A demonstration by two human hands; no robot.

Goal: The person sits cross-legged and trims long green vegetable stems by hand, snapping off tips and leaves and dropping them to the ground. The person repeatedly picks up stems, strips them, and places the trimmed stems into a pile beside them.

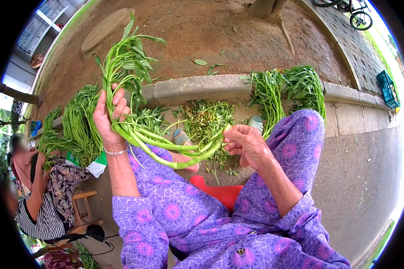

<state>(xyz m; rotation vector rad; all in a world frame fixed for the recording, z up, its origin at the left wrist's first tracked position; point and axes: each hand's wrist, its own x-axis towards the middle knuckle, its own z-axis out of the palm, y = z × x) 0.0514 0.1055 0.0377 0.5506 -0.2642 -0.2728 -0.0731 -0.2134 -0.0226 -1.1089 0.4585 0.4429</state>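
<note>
My left hand (111, 117), with a bracelet at the wrist, is closed around a bunch of long-stemmed leafy greens (112, 69), which look like water spinach. The leaves stand above my fist and the stems curve down to the right across my lap. The fingers of my right hand (244, 143) pinch the cut end of a stem. Below and beyond the stems, a pile of loose leaves and trimmings (207, 117) lies on the pavement between my feet.
More greens hang over the stone kerb (202, 88) at right (267, 97), and a big bundle (82, 124) is at left. A co-worker in a striped top (42, 218) sits at far left near a wooden stool (84, 195). A teal crate (387, 89) stands far right.
</note>
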